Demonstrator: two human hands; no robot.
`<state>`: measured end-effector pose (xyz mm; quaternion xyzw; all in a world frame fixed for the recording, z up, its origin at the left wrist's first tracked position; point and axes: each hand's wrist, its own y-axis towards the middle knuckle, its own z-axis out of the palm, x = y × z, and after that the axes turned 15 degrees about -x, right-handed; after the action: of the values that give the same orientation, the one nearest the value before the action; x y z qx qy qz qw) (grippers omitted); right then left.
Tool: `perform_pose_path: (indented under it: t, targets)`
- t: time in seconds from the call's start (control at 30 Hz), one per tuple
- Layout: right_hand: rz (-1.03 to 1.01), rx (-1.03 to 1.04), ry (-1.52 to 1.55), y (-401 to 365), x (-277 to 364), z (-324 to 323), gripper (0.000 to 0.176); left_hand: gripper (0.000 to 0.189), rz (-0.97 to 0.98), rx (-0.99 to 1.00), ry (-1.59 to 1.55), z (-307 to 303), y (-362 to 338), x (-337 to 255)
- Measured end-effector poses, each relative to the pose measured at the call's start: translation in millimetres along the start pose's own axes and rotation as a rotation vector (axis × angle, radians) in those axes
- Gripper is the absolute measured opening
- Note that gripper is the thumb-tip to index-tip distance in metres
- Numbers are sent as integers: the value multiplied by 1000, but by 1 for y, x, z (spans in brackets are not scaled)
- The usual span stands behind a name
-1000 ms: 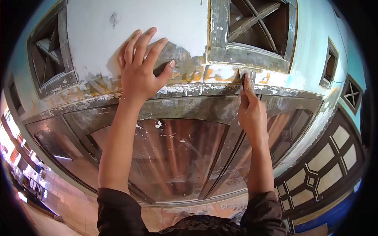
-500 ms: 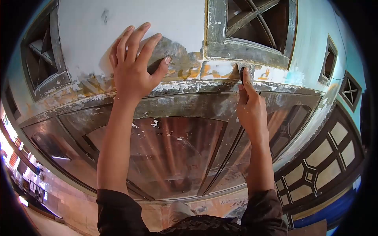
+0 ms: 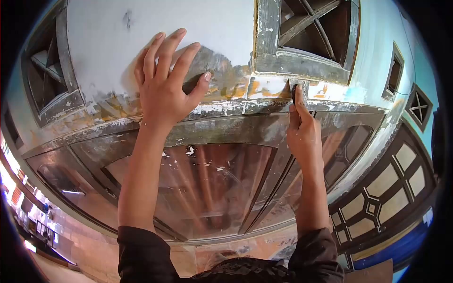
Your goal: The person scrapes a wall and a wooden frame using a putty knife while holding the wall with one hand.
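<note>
My left hand (image 3: pixel 167 85) rests on the white wall (image 3: pixel 203 21) with its fingers spread, beside a grey bare patch (image 3: pixel 210 61). In my right hand (image 3: pixel 303 125) is a small scraper (image 3: pixel 294 95) with a dark handle, my index finger stretched along it. Its thin blade lies against the strip of worn white and orange paint (image 3: pixel 271 86), just below the wooden vent frame (image 3: pixel 302 66). Both hands are above the brown wooden window frame (image 3: pixel 212 129), whose top edge carries flaking white paint.
Glass panes (image 3: pixel 212 179) with paint specks fill the window below. A vent with crossed bars (image 3: pixel 47 70) is at the left. A dark door with pale panels (image 3: pixel 394 207) stands at the right, and a tiled floor (image 3: pixel 89 245) shows at lower left.
The view has shifted slightly, so the wall sits a little further right. My right hand with the scraper is slightly lower in view; my left hand keeps its place on the wall.
</note>
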<state>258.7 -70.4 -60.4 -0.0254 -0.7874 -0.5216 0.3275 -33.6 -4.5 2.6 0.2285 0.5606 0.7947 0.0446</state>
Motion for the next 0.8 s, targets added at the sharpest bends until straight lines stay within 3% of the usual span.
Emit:
perform_pose_path:
  t: [0.17,0.3,0.43,0.57,0.7,0.8]
  targets:
    - [-139,-65,57,-7,-22,6,48,48,-21,55,-49,-7,3,3]
    - [-70,14,44,-1,-17,1,49,49,-19,125,11,-21,14,21]
    - [33,118,-73,-6,-17,-5,50,53,8,43,96,-25,23,51]
    - [-89,5,70,-6,-23,7,48,55,44,20,65,-25,11,64]
    - [10,62,-32,-8,-15,3,48,54,57,11,86,-27,10,64]
    - [-146,-78,69,-15,-24,11,47,53,63,-4,105,-24,11,63]
